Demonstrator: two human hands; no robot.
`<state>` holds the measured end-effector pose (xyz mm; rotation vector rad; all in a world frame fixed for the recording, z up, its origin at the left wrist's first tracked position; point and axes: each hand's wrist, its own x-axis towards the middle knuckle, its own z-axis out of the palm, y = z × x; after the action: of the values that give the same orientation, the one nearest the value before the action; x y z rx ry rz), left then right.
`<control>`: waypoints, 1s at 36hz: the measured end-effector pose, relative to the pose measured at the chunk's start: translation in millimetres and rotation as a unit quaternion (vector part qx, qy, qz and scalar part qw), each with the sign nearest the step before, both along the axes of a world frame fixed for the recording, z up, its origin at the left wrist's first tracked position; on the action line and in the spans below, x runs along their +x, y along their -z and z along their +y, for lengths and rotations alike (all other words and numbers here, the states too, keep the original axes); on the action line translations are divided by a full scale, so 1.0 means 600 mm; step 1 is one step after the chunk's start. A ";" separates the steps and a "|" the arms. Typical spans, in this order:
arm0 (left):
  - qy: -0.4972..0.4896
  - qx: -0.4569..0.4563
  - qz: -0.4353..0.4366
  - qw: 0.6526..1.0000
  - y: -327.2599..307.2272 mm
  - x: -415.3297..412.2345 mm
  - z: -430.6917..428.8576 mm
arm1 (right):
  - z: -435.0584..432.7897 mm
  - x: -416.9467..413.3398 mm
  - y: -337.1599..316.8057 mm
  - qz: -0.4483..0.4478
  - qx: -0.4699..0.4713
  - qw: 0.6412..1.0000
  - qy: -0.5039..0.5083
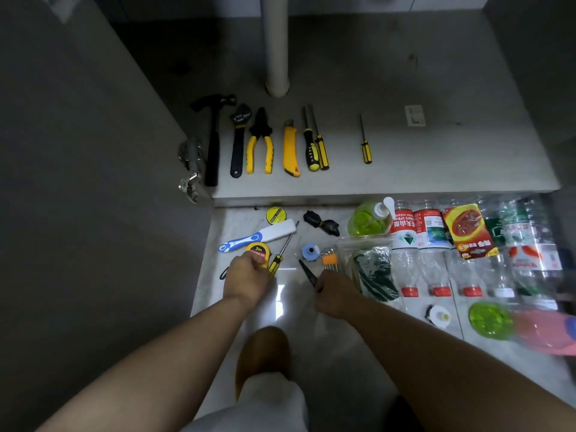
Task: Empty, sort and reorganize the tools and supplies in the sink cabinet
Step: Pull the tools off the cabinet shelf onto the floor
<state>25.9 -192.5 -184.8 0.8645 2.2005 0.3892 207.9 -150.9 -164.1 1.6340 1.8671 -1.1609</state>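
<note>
Tool row (290, 151) — near cabinet edge (405, 199)

— What is seen at 12 o'clock?
— A sink cabinet (420, 67) is shown open. Its base is dull grey and stained, and a pale drain pipe (276, 45) is set upright into it. The interior is dimly lit.
— And to the sides?
— At 9 o'clock a grey door (78, 182) is seen swung open, with metal hinges (189, 169) fixed at its inner edge. At 2 o'clock a grey side wall (536, 73) is seen, and near it a small white plate (415, 116) lies on the base.
— The floor?
— Glossy, pale, marble-patterned tiles (291, 272) are laid below the cabinet's raised front edge (311, 199). A bright glare (279, 302) is reflected at 6 o'clock.
</note>
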 end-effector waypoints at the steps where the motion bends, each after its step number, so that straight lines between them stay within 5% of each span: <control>1: 0.007 0.018 -0.002 1.000 -0.008 -0.002 0.009 | 0.008 -0.004 -0.014 0.019 -0.013 1.000 0.001; 7: 0.060 0.191 0.015 0.980 -0.077 -0.011 0.083 | 0.094 -0.027 -0.128 0.247 0.016 0.964 0.096; 10: 0.073 0.240 0.051 0.967 -0.107 -0.023 0.134 | 0.156 -0.029 -0.168 0.271 0.102 0.951 0.106; 13: 0.074 0.241 0.070 0.965 -0.123 -0.046 0.182 | 0.221 -0.018 -0.180 0.241 0.188 0.947 0.104; 17: 0.148 0.218 0.200 0.944 -0.126 -0.086 0.234 | 0.296 0.004 -0.170 0.131 0.215 0.962 0.107; 27: 0.024 -0.013 0.216 0.976 -0.090 -0.133 0.337 | 0.360 0.010 -0.116 0.030 0.269 0.956 0.110; 36: 0.019 -0.049 0.298 0.953 -0.080 -0.131 0.364 | 0.396 0.016 -0.077 -0.023 0.264 0.949 0.170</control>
<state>-52.7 25.9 -136.7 1.0666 2.7152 -0.0144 217.5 86.4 -117.9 2.3238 2.0370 -0.7584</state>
